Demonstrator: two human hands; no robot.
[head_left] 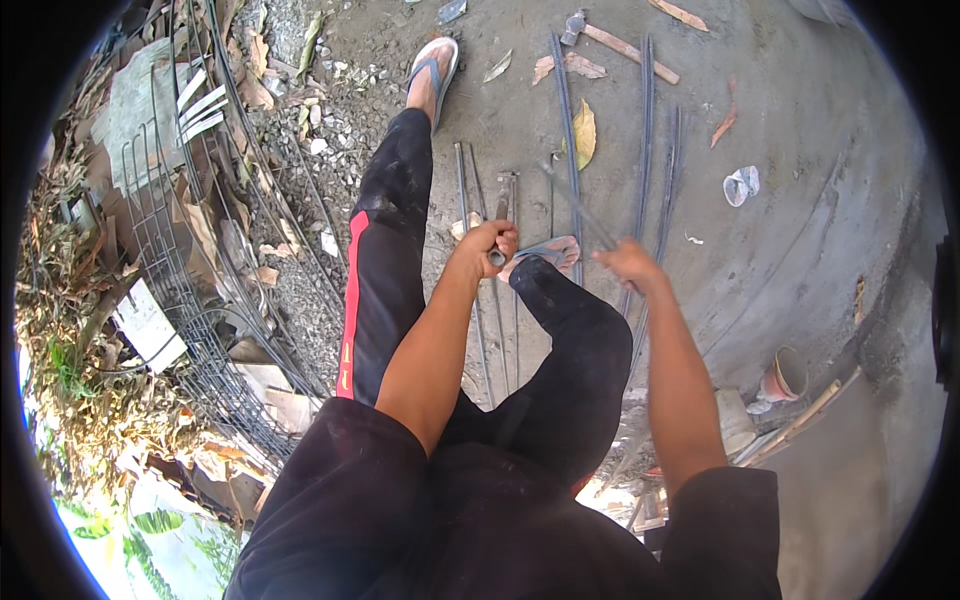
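My left hand (486,243) is closed around a short metal tool with a tubular end (505,200), held near my right foot (566,257) in a flip-flop. My right hand (628,264) is closed on a thin metal rod (575,195), slightly blurred, that slants up and left from it. Under and around both hands, long straight steel bars (646,130) lie on the grey ground. Several thinner bars (478,330) lie beside my left hand. A yellow leaf (584,135) rests among the bars above my hands.
A wooden-handled hammer (628,52) lies at the top. Wire mesh (170,270), bent bars and dry leaves cover the left side over gravel (315,140). A crumpled plastic cup (741,186) is at the right; below it are a bucket (782,375) and long sticks (800,420) by a wall.
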